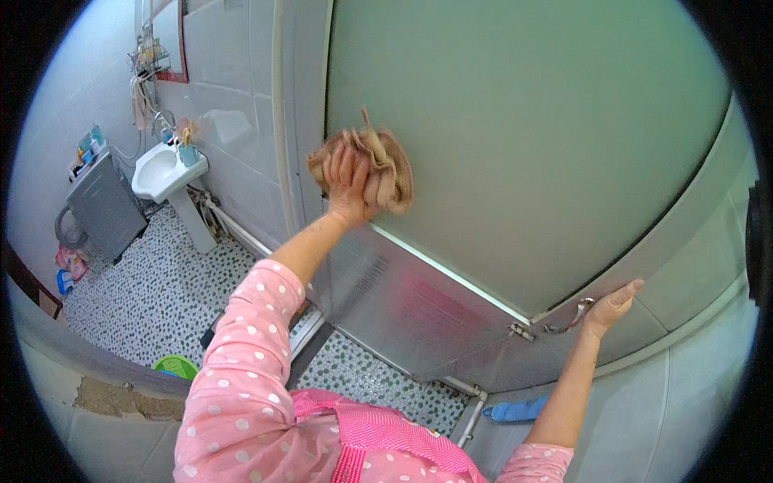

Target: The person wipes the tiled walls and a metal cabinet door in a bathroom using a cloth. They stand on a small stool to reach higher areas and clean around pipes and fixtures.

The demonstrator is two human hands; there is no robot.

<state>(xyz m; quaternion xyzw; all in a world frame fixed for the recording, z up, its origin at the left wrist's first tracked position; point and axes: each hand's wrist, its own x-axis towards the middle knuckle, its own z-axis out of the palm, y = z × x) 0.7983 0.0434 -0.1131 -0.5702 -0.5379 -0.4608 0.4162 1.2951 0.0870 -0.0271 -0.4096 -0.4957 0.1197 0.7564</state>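
Note:
My left hand (350, 187) is spread over a crumpled brown and beige cloth (392, 166). It presses the cloth onto a door with a frosted panel (519, 145), near the lower corner of the panel on the left. At the door's outer edge is my right hand (611, 308), right beside a curved metal handle (570, 320). Its thumb side shows, while most of its fingers are hidden, so its grip is unclear. A small metal latch (520, 332) sits below the panel. The door's lower panel (416, 308) is shiny and reflects pink.
A white pedestal washbasin (163, 172) stands left, near a grey washing machine (109, 202) with bottles on top. A green basin (175, 365) lies behind the near wall edge. White pipes (474, 410) and a blue object (516, 410) are low on the right. The floor (169, 290) has pebble-patterned tiles.

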